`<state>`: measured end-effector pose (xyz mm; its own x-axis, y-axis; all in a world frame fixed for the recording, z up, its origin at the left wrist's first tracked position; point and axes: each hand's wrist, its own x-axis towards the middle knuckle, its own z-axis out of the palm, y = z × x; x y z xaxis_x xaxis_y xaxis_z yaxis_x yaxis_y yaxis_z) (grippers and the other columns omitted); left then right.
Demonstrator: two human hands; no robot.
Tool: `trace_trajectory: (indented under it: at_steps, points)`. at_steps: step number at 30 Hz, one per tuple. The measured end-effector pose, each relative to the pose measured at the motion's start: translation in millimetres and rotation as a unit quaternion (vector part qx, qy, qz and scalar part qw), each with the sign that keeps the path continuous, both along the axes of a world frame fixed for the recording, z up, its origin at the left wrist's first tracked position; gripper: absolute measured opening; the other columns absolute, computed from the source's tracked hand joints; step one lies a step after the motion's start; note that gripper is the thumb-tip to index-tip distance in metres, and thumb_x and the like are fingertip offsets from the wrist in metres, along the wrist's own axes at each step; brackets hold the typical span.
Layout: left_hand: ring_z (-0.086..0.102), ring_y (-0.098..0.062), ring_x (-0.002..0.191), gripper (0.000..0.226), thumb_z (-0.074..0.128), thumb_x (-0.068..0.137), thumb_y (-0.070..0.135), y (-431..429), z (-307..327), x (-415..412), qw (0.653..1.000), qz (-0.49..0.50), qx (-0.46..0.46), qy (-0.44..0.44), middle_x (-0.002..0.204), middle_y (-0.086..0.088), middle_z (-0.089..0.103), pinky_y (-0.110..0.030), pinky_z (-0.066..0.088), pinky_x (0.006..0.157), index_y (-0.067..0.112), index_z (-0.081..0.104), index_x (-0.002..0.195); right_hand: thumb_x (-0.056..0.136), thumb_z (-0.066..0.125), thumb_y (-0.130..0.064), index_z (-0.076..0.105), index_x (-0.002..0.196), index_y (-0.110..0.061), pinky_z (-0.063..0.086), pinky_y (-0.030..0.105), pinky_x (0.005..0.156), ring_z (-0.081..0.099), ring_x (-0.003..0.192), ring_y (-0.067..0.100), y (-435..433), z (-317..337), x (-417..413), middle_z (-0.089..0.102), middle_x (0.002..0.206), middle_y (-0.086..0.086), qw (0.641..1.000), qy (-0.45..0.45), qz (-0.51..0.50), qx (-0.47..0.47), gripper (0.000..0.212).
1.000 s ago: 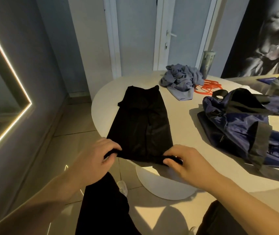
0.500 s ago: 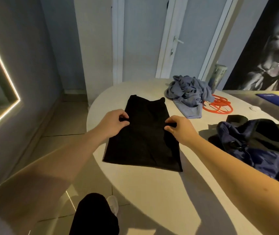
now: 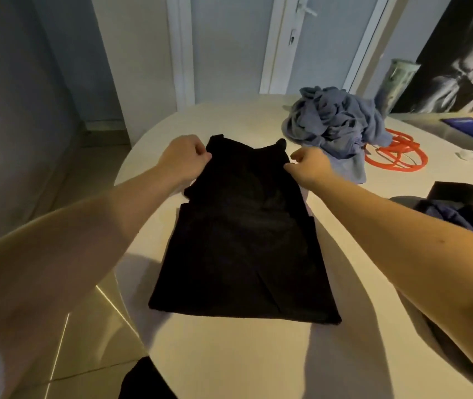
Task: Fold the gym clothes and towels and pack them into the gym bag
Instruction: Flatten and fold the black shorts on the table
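A black garment (image 3: 243,243) lies flat on the round white table (image 3: 229,355), folded over on itself lengthwise. My left hand (image 3: 182,158) pinches its folded edge at the far left, and my right hand (image 3: 310,165) pinches the same edge at the far right. A crumpled blue-grey towel or garment (image 3: 336,122) sits in a heap behind. The dark navy gym bag (image 3: 459,208) lies at the right edge, partly hidden by my right arm.
An orange resistance band (image 3: 396,154) lies beside the blue-grey heap. A tall metallic tumbler (image 3: 396,82) stands at the back right. A small white object (image 3: 467,154) rests further right. The table's left edge drops to a tiled floor (image 3: 65,341). A white door is behind.
Both hands carried the garment's near hem away from me and laid it over the far end, so the garment is folded in half. The camera leaned in over the table.
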<state>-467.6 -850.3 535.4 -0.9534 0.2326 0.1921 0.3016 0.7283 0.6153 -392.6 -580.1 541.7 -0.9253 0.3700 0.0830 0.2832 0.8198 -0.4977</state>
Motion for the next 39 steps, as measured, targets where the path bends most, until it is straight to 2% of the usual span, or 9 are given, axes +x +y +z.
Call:
trace_trajectory:
  at_steps: [4, 6, 9, 12, 18, 22, 26, 30, 39]
  points:
    - [0.054, -0.03, 0.122, 0.053, 0.062, 0.097, 0.038, 30.9, 1.2, -53.8, 0.996, 0.021, -0.014, -0.088, 0.138, -0.012, 0.056, -0.029, 0.037, 0.09, 0.006, 0.052, 0.138, 0.092, 0.069, -0.045, 0.035, 0.152, -0.003, 0.042, 0.041, 0.102, 0.048, 0.134, 0.036, 7.8, 2.3, -61.5, 0.048, 0.148, 0.016, 0.996, -0.016, -0.013, -0.087, 0.081]
    - [0.05, -0.032, 0.129, 0.065, 0.065, 0.095, 0.041, 44.4, 0.8, -74.4, 0.993, 0.02, -0.024, -0.113, 0.145, -0.015, 0.05, -0.031, 0.038, 0.096, 0.004, 0.045, 0.144, 0.087, 0.075, -0.044, 0.043, 0.147, -0.001, 0.045, 0.044, 0.106, 0.049, 0.132, 0.036, 13.6, 1.3, -82.6, 0.05, 0.147, 0.017, 0.996, -0.05, -0.006, -0.076, 0.08]
    - [0.05, -0.031, 0.128, 0.076, 0.071, 0.09, 0.047, 56.1, -0.5, -97.4, 0.986, -0.012, -0.055, -0.156, 0.149, -0.014, 0.047, -0.037, 0.04, 0.104, 0.006, 0.044, 0.148, 0.087, 0.076, -0.022, 0.068, 0.093, 0.004, 0.054, 0.041, 0.071, 0.065, 0.087, 0.032, 25.6, -8.1, -107.1, 0.068, 0.093, 0.02, 0.999, -0.038, -0.017, -0.025, 0.027]
    - [0.055, -0.028, 0.116, 0.066, 0.077, 0.086, 0.041, 61.2, -2.1, -105.6, 0.98, -0.032, -0.092, -0.174, 0.135, -0.012, 0.057, -0.034, 0.042, 0.092, 0.006, 0.056, 0.138, 0.089, 0.068, -0.01, 0.04, 0.063, -0.008, 0.03, 0.03, 0.048, 0.041, 0.056, 0.021, 35.0, -17.7, -119.5, 0.039, 0.061, 0.009, 0.997, -0.008, -0.066, -0.039, 0.038]
    - [0.055, -0.022, 0.102, 0.044, 0.076, 0.089, 0.029, 56.3, 15.7, -90.6, 0.989, -0.045, -0.039, -0.135, 0.112, -0.006, 0.058, -0.029, 0.041, 0.078, 0.007, 0.06, 0.124, 0.081, 0.07, -0.009, 0.046, 0.074, -0.012, 0.035, 0.034, 0.066, 0.046, 0.074, 0.022, 39.7, -7.7, -106.4, 0.044, 0.077, 0.013, 0.988, 0.042, -0.044, -0.142, 0.025]
    - [0.057, -0.019, 0.104, 0.052, 0.079, 0.086, 0.02, 41.5, 47.8, -55.8, 0.993, -0.066, 0.031, -0.092, 0.116, -0.002, 0.056, -0.024, 0.043, 0.078, 0.012, 0.053, 0.13, 0.082, 0.073, -0.003, 0.051, 0.078, -0.009, 0.041, 0.034, 0.066, 0.052, 0.074, 0.023, 33.1, 31.5, -67.9, 0.049, 0.08, 0.013, 0.975, 0.074, 0.001, -0.21, 0.023]
    - [0.06, -0.014, 0.105, 0.063, 0.078, 0.083, 0.012, 19.9, 83.2, -4.6, 0.988, -0.114, 0.078, -0.07, 0.126, 0.0, 0.056, -0.014, 0.044, 0.074, 0.022, 0.051, 0.139, 0.083, 0.074, -0.004, 0.066, 0.092, -0.006, 0.045, 0.028, 0.068, 0.056, 0.075, 0.018, 16.5, 76.0, -14.5, 0.059, 0.082, 0.008, 0.981, 0.067, 0.049, -0.176, 0.012]
    - [0.058, -0.011, 0.112, 0.058, 0.075, 0.082, 0.005, -7.6, 108.5, 61.7, 0.986, -0.151, 0.065, -0.014, 0.126, 0.003, 0.06, -0.006, 0.04, 0.077, 0.025, 0.059, 0.134, 0.084, 0.073, -0.002, 0.071, 0.113, -0.006, 0.047, 0.018, 0.07, 0.062, 0.089, 0.017, -1.7, 117.7, 49.0, 0.067, 0.098, 0.006, 0.98, 0.074, 0.094, -0.16, 0.029]
    - [0.047, -0.007, 0.116, 0.051, 0.072, 0.086, 0.012, -70.3, 13.5, 206.3, 0.98, -0.193, -0.054, 0.019, 0.122, 0.013, 0.055, -0.032, 0.038, 0.106, 0.038, 0.061, 0.127, 0.084, 0.074, -0.004, 0.067, 0.122, -0.014, 0.043, 0.008, 0.072, 0.06, 0.093, 0.018, -46.2, 70.7, 220.5, 0.059, 0.1, -0.006, 0.978, 0.025, 0.205, 0.003, 0.04]
